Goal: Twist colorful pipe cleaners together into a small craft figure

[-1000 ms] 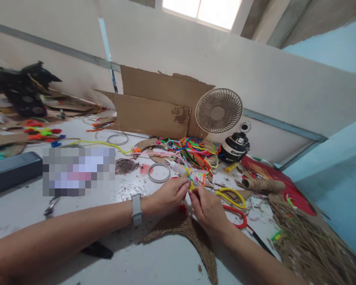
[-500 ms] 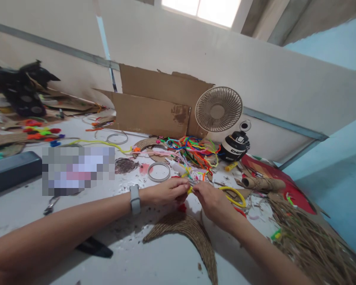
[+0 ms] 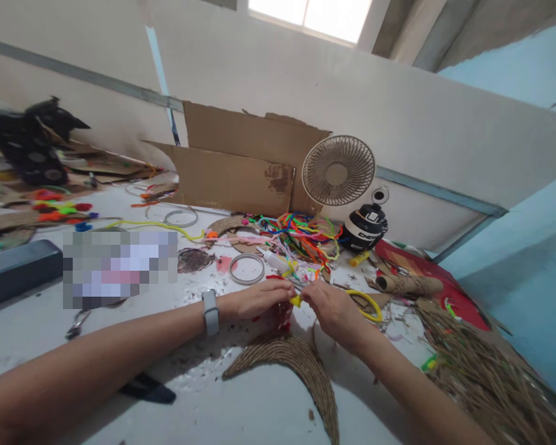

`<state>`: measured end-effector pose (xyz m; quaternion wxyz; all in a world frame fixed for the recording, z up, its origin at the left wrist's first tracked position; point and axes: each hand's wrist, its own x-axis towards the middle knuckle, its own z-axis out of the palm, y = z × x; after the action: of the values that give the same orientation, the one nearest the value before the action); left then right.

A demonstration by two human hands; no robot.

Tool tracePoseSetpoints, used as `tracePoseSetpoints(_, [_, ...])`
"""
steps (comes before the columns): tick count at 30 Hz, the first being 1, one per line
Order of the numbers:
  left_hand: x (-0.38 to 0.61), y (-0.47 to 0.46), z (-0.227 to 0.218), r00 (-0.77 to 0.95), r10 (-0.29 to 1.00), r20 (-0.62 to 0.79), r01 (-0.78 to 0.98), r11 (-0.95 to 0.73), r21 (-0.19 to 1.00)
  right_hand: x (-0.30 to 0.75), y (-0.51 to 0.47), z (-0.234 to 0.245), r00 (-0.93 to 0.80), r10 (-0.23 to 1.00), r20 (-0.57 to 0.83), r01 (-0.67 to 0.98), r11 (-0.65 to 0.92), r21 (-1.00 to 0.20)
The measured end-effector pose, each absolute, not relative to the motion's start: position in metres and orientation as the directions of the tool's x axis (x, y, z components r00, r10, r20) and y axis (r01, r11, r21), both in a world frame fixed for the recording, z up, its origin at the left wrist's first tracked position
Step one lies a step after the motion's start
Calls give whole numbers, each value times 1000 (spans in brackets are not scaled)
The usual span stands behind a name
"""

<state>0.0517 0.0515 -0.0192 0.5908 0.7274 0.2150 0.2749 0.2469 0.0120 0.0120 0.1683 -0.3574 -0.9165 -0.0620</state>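
Note:
My left hand and my right hand meet at the middle of the white table, fingertips pinched together on a small yellow pipe cleaner piece. A grey watch sits on my left wrist. Something red shows under my left fingers. Just in front of my hands lies a curved woven brown crescent. A yellow loop lies right of my right hand. Behind my hands is a tangle of coloured pipe cleaners.
A small beige fan and a black-and-white bottle stand at the back by cardboard sheets. A tape ring lies left of the tangle. A cardboard roll and brown straw strips lie right. A dark bar lies left.
My right hand has moved up and right, uncovering the crescent and hiding the red scissor-like loop. Both hands keep pinching the yellow piece. The view has shifted slightly.

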Motion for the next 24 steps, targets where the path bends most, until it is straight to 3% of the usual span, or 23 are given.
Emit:
tracePoseSetpoints(3, [56, 51, -27, 801, 594, 71, -42, -63, 997, 249, 15, 11, -642, 643, 417, 703, 711, -16])
tracePoseSetpoints(7, [61, 53, -32, 682, 723, 114, -40, -119, 992, 259, 17, 27, -482, 740, 468, 807, 583, -91])
tracePoseSetpoints(10, [63, 57, -31, 592, 788, 167, -23, -191, 981, 274, 18, 46, -423, 871, 251, 889, 453, -73])
tracePoseSetpoints(14, [63, 59, -28, 508, 847, 158, -78, -138, 987, 290, 17, 58, -328, 937, -118, 939, 337, 72])
tracePoseSetpoints(20, [59, 64, -28, 476, 869, 134, -111, -92, 990, 293, 7, 50, -189, 963, -194, 967, 217, 136])
tracePoseSetpoints(24, [58, 67, -30, 479, 867, 134, -134, -79, 988, 298, 2, 42, -130, 969, -209, 986, 149, 78])
